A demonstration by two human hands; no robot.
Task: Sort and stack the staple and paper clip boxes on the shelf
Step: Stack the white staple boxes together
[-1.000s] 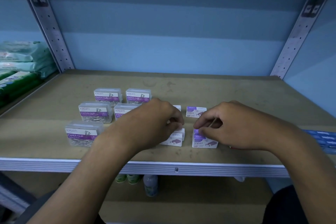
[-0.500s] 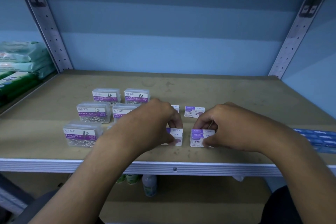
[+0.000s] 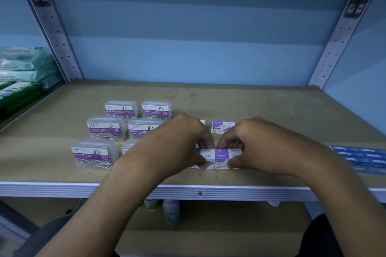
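Two small stacks of white-and-purple staple boxes stand side by side near the shelf's front edge. My left hand (image 3: 183, 144) pinches the left stack (image 3: 207, 158) between thumb and fingers. My right hand (image 3: 257, 146) pinches the right stack (image 3: 224, 157) the same way. Behind them lies one more staple box (image 3: 222, 127), with another mostly hidden by my left hand. Several clear paper clip boxes with purple labels sit to the left, such as the front one (image 3: 93, 155) and a back one (image 3: 120, 109).
The brown shelf board (image 3: 271, 106) has a metal front lip (image 3: 62, 189). Blue boxes (image 3: 363, 157) lie at the right edge. Green and white packets (image 3: 18, 77) fill the neighbouring shelf on the left. Bottles (image 3: 171, 210) stand on the shelf below.
Both hands lowered onto the front staple boxes and closed round them. The two stacks now sit pushed together, squared up side by side.
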